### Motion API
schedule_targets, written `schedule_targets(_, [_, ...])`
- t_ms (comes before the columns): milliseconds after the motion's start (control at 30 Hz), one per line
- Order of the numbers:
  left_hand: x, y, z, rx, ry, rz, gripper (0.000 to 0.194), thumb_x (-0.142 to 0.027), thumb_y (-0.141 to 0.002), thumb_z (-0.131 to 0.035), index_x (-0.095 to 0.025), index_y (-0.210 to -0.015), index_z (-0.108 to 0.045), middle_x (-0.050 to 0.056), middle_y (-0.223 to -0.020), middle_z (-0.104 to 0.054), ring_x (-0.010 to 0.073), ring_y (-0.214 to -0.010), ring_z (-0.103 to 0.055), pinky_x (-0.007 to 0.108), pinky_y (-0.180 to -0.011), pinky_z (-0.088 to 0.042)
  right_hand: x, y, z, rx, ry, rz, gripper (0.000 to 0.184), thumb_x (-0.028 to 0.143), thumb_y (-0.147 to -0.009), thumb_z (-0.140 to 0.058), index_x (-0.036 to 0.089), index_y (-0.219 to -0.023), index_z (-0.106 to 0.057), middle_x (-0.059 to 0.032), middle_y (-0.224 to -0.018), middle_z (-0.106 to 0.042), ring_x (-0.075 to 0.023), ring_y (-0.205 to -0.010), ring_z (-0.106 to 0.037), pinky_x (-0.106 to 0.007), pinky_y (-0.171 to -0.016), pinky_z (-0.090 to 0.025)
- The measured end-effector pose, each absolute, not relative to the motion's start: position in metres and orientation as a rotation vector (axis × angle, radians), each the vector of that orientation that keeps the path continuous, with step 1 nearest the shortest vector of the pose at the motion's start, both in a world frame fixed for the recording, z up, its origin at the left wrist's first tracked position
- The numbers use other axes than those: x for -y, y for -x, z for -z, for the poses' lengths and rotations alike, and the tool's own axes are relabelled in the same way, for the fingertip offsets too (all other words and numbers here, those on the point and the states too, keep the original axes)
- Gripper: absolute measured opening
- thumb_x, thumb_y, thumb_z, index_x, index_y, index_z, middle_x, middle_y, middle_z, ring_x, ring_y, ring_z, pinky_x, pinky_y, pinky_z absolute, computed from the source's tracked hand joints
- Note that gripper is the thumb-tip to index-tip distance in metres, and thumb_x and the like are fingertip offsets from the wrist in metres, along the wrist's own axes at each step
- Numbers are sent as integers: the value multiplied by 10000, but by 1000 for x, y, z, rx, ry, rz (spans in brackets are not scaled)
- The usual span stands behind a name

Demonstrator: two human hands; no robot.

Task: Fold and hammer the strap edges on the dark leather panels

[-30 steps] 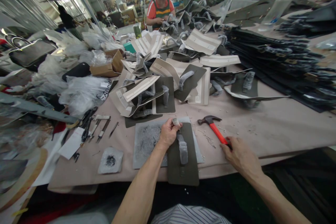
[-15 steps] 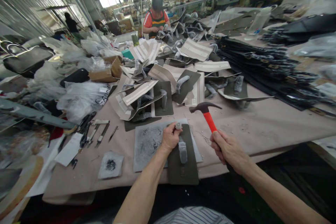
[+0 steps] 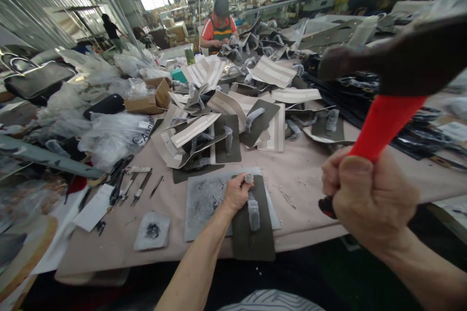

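Note:
My left hand (image 3: 236, 193) is closed around a short metal punch (image 3: 249, 178), upright with its round end facing up, near the top of a dark olive panel (image 3: 260, 243). A plastic-wrapped handle (image 3: 253, 213) is fixed along that panel. Underneath lies a worn grey slab (image 3: 204, 199), partly covered by the panel and my forearm. High on the right, close to the camera, my right hand (image 3: 372, 199) grips a claw hammer (image 3: 386, 126) by its red and black handle. The hammer's dark head is raised well above the table and blurred.
Left of the slab sits a small tray of dark bits (image 3: 152, 231), with several hand tools (image 3: 140, 187) behind it. A pile of panels with wrapped handles (image 3: 226, 131) spreads beyond. Dark stacked pieces (image 3: 350, 92) lie right. A co-worker (image 3: 220, 29) sits across the table.
My right hand has lifted the hammer up and toward the camera, to the right. My left hand stays with the punch on the panel.

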State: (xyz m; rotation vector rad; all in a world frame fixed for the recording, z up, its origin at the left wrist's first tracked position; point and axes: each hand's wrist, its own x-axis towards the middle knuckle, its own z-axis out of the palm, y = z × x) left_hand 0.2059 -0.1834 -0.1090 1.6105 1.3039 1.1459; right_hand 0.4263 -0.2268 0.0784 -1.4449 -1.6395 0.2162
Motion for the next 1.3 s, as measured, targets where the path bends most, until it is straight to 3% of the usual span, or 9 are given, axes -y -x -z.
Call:
schedule_targets(167, [184,-206,112,-1314,-1618,-1128,186,-125,-831,-601,-196,-957,-718,4,-798,-726,165,-752,-668,249,-723,-510,234,-432,-14,2284,1812,-563,315,434,-986,-369,236,-749,-430,-6,-526,-518,-125,-421,-386,-297,-483,-173])
schedule_targets(467, [183,-207,109,-1297,-1598,-1163,146,-114,-810,-628,-184,-909,-709,27,-845,-745,172,-784,-675,257,-745,-514,224,-476,53,2332,2080,-622,375,402,-1048,-268,191,-917,-549,-53,-695,-629,-191,-617,-595,-298,-589,-354])
schedule_targets(600, [183,-207,107,-1299,-1555,-1177,103,-135,-797,-649,-181,-870,-705,27,-830,-743,169,-770,-670,253,-736,-511,230,-457,64,2337,1916,-243,328,292,-988,-415,112,-1232,-540,-217,-1196,-616,-302,-992,-619,-395,-781,-448])
schedule_targets(700, [183,-207,107,-1303,-1522,-1173,103,-150,-785,-662,-177,-871,-709,21,-819,-737,161,-751,-660,250,-718,-506,240,-420,47,2535,1300,-110,507,120,-897,-462,166,-1401,-448,-174,-1460,-449,-295,-1226,-489,-419,-962,-414])
schedule_targets(767, [182,-207,109,-1306,-1477,-1183,109,-167,-776,-675,-173,-878,-714,18,-815,-737,156,-743,-658,249,-714,-507,245,-395,36,2731,981,-227,510,82,-836,-486,210,-1329,-512,-119,-1435,-476,-263,-1154,-503,-401,-940,-416])
schedule_targets(833, [178,-209,112,-1317,-1370,-1222,94,-202,-763,-704,-164,-848,-704,11,-782,-728,150,-724,-659,244,-698,-511,249,-374,31,2870,900,-316,343,122,-801,-529,205,-1127,-599,-99,-1285,-565,-256,-1025,-525,-403,-877,-422])
schedule_targets(1033, [160,-203,85,-1319,-641,-1628,347,-405,-685,-803,-131,-804,-626,33,-730,-715,152,-654,-701,247,-631,-552,253,-347,27,2812,1197,-111,191,176,-821,-521,153,-991,-604,-163,-1084,-611,-292,-937,-549,-447,-862,-390])
schedule_targets(1133, [163,-186,42,-1247,-738,-1783,358,-396,-691,-828,-127,-843,-647,53,-798,-737,160,-720,-725,279,-714,-584,247,-345,7,2668,1462,-82,114,230,-894,-482,165,-914,-574,-164,-955,-620,-278,-859,-582,-404,-775,-396])
schedule_targets(1300, [183,-167,2,-1260,-1188,-1718,233,-330,-786,-785,-148,-904,-701,50,-859,-748,161,-800,-712,287,-798,-582,239,-342,5,2395,1747,-400,302,353,-1000,-416,151,-1208,-500,-122,-916,-699,-253,-787,-675,-332,-653,-403])
